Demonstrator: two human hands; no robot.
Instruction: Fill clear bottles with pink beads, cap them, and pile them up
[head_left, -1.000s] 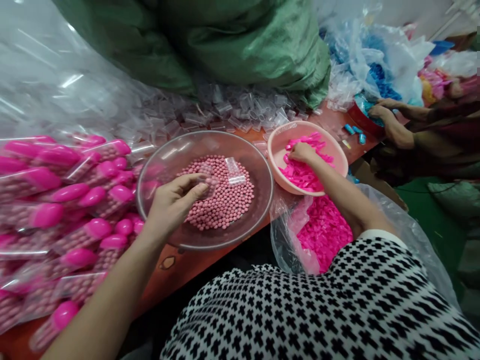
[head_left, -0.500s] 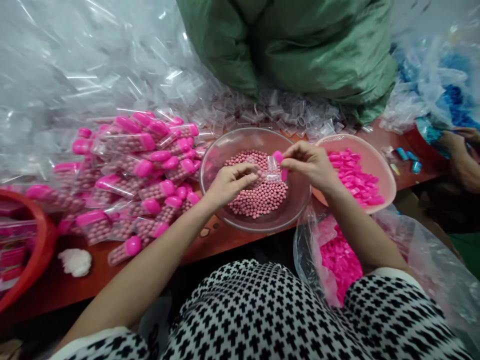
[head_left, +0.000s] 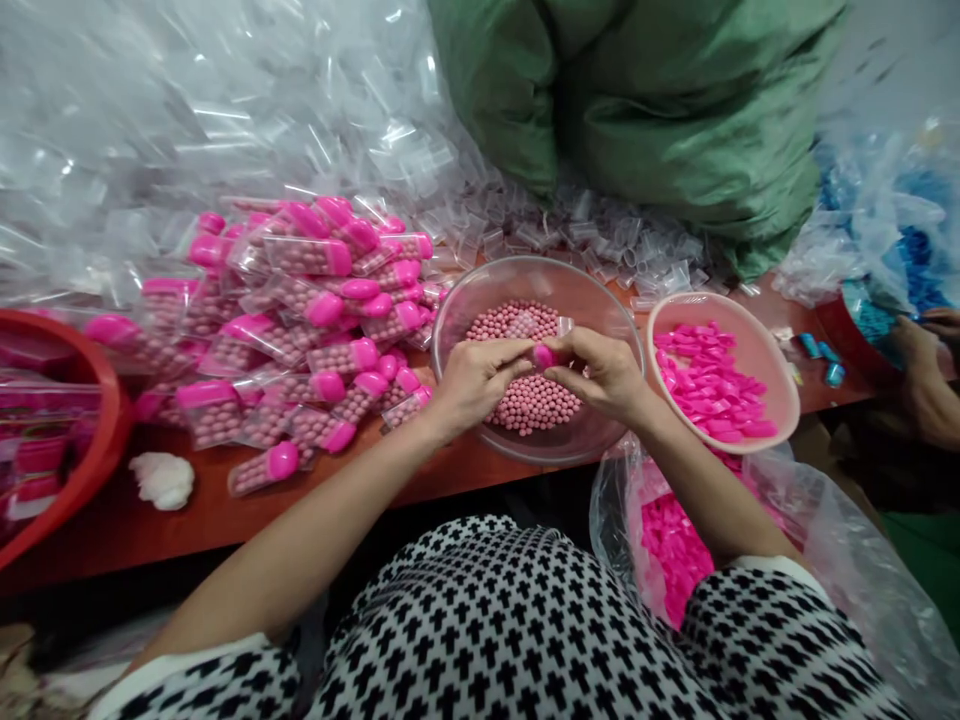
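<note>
Over a clear bowl [head_left: 600,290] of small pink balls [head_left: 525,400], my two hands meet. My left hand [head_left: 476,380] is closed round a small clear tube, mostly hidden in the fingers. My right hand [head_left: 600,375] pinches a pink cap [head_left: 543,356] against the tube's end. A pink bowl [head_left: 780,385] of loose pink caps [head_left: 709,385] stands just right of my right hand. A heap of filled tubes with pink caps [head_left: 315,320] lies left of the clear bowl.
Empty clear tubes [head_left: 585,235] lie behind the bowls, before a green sack [head_left: 637,100]. A red basin [head_left: 82,450] and a white wad [head_left: 161,478] sit at the left. A plastic bag of pink caps [head_left: 675,545] hangs at my lap. Another person's hand [head_left: 926,375] works at the right edge.
My right hand left the pink bowl with a cap and came to my left hand over the clear bowl; the cap now sits at the tube's end. The view swung left.
</note>
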